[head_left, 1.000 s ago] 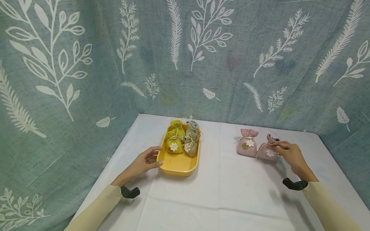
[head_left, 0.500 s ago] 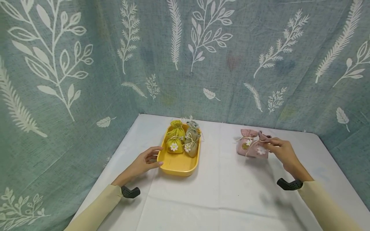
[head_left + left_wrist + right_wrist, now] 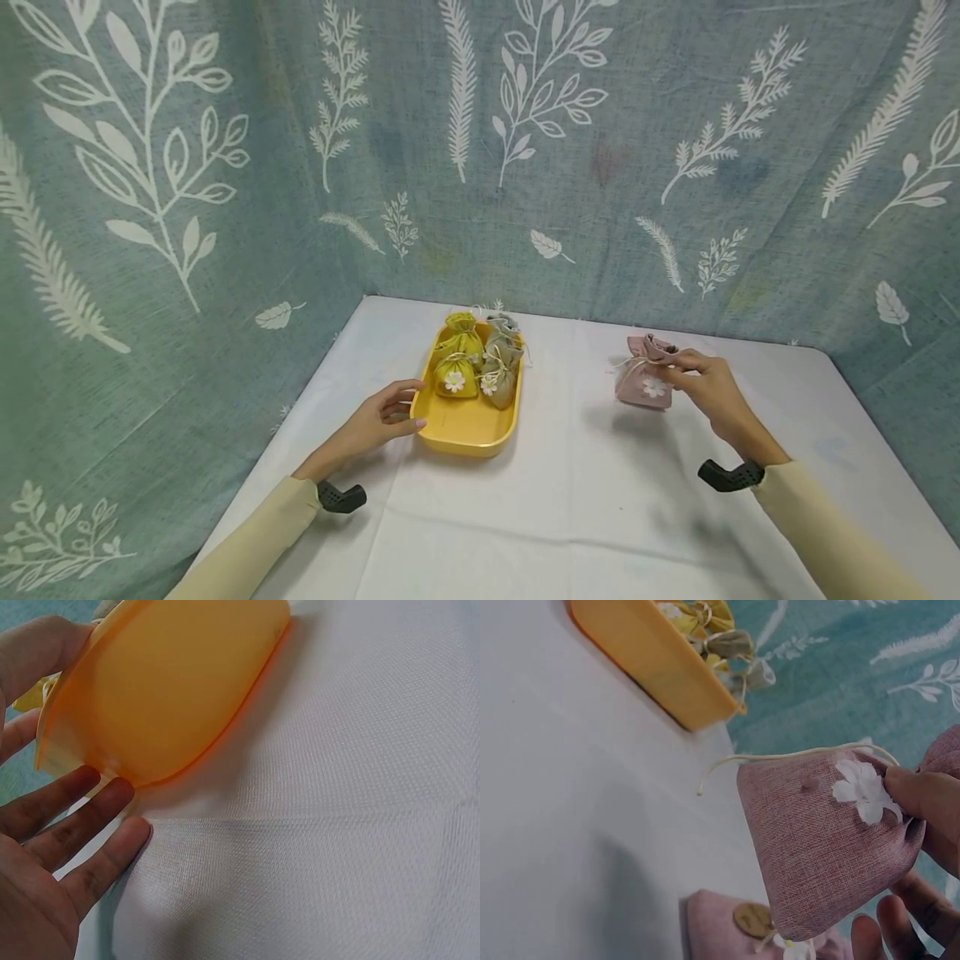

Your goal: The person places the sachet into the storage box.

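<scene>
My right hand (image 3: 705, 387) pinches a pink drawstring pouch (image 3: 810, 840) near its tied neck, with a white fabric flower by the thumb. It hangs above the table and overlaps a second pink pouch (image 3: 720, 926), which bears a round brown tag and lies lower in the right wrist view. My left hand (image 3: 378, 417) rests against the near left side of a yellow tray (image 3: 465, 429), fingers fairly straight along its wall. Yellow pouches (image 3: 465, 390) and grey-beige pouches (image 3: 504, 390) sit together at the tray's far end.
A white cloth (image 3: 555, 500) covers the table. Green-grey curtains (image 3: 450, 217) with white leaf prints hang behind it and along the left. The tray stands left of the pink pouches, with a stretch of white cloth between them.
My right hand has carried its pink pouch leftward, from beside the other pink pouch to in front of it. My left hand and the tray have stayed put.
</scene>
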A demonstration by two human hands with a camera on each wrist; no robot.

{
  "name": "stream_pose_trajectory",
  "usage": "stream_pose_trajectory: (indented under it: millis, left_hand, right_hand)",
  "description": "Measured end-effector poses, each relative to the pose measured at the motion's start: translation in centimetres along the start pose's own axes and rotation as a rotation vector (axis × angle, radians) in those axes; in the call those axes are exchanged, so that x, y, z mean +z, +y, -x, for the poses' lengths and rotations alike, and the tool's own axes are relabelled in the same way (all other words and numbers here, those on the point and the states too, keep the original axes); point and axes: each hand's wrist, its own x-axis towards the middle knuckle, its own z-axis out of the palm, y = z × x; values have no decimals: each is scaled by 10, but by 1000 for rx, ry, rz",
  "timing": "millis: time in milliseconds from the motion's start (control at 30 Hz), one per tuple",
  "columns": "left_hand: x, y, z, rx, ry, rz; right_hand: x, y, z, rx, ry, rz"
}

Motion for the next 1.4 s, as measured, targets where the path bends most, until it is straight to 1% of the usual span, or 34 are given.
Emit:
stream_pose_trajectory:
  millis: [267, 367, 633, 867, 1167, 1300, 1400]
  left_hand:
    - [1, 0, 0, 3, 1, 16]
    - [1, 0, 0, 4, -1, 19]
    - [0, -1, 0, 6, 5, 6]
    - [1, -1, 0, -2, 6, 7]
    - [1, -1, -1, 5, 4, 12]
    - [2, -1, 0, -12, 8, 11]
    - [2, -1, 0, -30, 14, 8]
  right_hand:
    - [15, -10, -5, 30, -42, -51]
    - [21, -15, -6, 26, -51, -67]
    - [36, -19, -14, -17, -38, -89]
    - [50, -23, -21, -55, -61, -84]
    - [69, -36, -25, -89, -69, -102]
    - [76, -41, -27, -109, -61, -82]
    - [82, -44, -29, -119, -75, -105]
